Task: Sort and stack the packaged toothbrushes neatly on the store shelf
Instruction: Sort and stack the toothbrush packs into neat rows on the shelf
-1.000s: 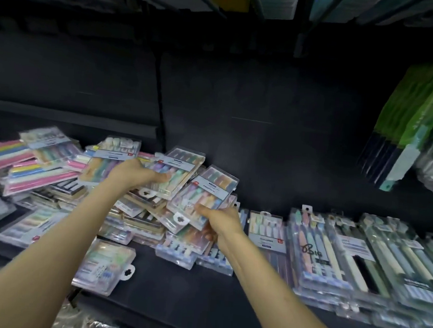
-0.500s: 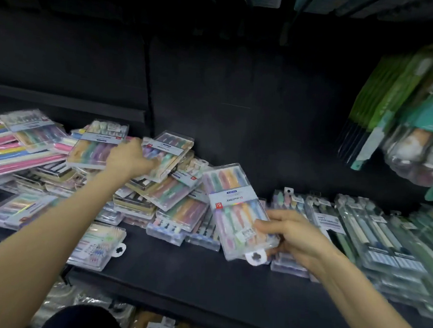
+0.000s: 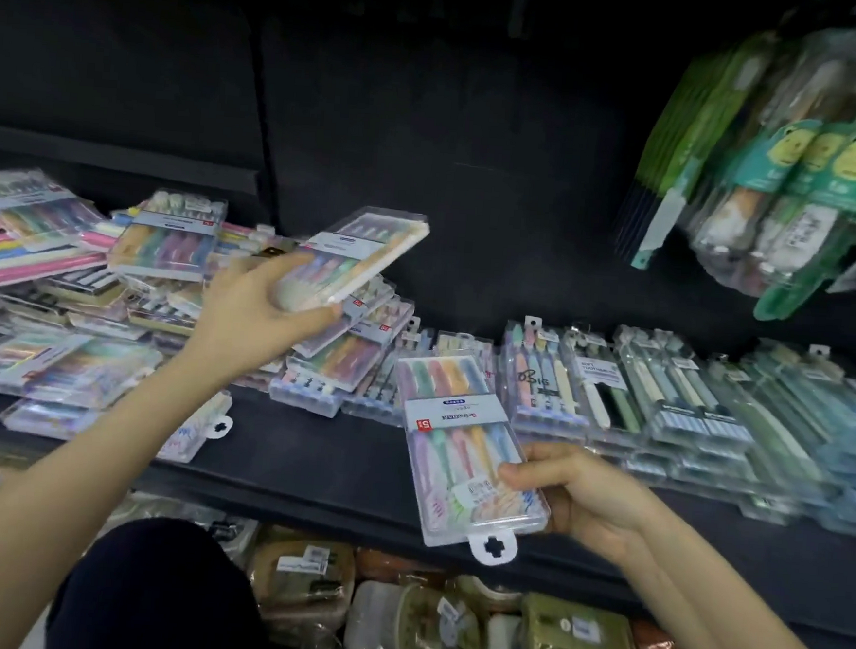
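Observation:
My right hand [image 3: 583, 497] grips the lower end of a clear toothbrush pack [image 3: 458, 443] with pastel brushes, flat over the black shelf [image 3: 315, 461] front, its hang tab toward me. My left hand [image 3: 252, 314] holds a second pack [image 3: 357, 261] lifted and tilted above the messy pile of packs [image 3: 166, 265] at the left. A neat row of packs [image 3: 664, 391] lies side by side to the right of the pack in my right hand.
Green carded items [image 3: 789, 197] hang from hooks at the upper right, close above the row. More packaged goods [image 3: 445, 624] fill the shelf below. A dark knee or garment [image 3: 154, 594] shows at the bottom. The shelf's back wall is black.
My right hand has drawn its pack down toward the shelf's front edge. My left hand has lifted a pack off the pile and tilted it up. The view has shifted right and down.

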The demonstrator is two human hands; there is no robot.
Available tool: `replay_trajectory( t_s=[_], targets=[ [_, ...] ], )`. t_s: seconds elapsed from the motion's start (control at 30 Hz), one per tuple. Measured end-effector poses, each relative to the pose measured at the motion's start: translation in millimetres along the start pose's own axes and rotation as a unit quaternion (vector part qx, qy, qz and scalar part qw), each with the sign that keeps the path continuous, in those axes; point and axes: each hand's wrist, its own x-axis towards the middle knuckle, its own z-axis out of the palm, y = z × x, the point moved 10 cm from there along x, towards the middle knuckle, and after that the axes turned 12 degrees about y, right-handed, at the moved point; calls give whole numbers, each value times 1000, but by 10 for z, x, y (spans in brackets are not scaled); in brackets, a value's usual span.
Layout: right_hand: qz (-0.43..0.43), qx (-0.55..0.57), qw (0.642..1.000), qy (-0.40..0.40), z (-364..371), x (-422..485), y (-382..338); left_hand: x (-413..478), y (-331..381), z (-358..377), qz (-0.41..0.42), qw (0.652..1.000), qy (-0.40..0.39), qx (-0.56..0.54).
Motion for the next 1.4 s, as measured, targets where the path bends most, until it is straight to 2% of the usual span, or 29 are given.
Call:
replay_trajectory(
  t_s=[0.1, 0.17, 0.27, 0.37, 0.5, 0.63, 0.77, 0.93, 1.1, 1.17, 1.27, 1.33, 1.4],
  targets=[
    [8, 3, 1000, 11, -28, -239, 187, -486, 217, 35, 14, 988, -70, -134],
    [8, 12, 1000, 22, -122, -422, 338, -771, 309, 108, 29, 979, -103, -174],
    [3, 54, 998, 34, -275, -735, 531, -1046, 382, 282, 73, 974, -145, -157],
    [21, 122, 989, 80, -413, -888, 750, -1170, 471, 494, 106, 967, -177, -150],
    [53, 240, 950, 192, -539, -716, 989, -1217, 565, 735, 125, 958, -211, -149],
    [83, 316, 915, 236, -388, -377, 1108, -1280, 565, 878, 155, 952, -236, -117],
    [117, 325, 915, 207, -56, -111, 1088, -1323, 519, 899, 150, 951, -236, -130],
    [134, 285, 936, 157, 173, 49, 1004, -1261, 368, 861, 107, 958, -214, -156],
    [160, 163, 971, 75, 68, -52, 968, -1236, 342, 901, 92, 958, -217, -165],
    [129, 104, 982, 90, -119, -94, 915, -1259, 371, 948, 97, 955, -229, -163],
    [14, 38, 981, 188, -566, -114, 686, -1328, 455, 1031, 127, 953, -241, -133],
    [-48, 59, 971, 227, -808, -134, 535, -1392, 528, 1080, 153, 954, -238, -104],
    [-72, 111, 969, 211, -881, -135, 453, -1486, 635, 1123, 179, 952, -229, -92]
  ],
)
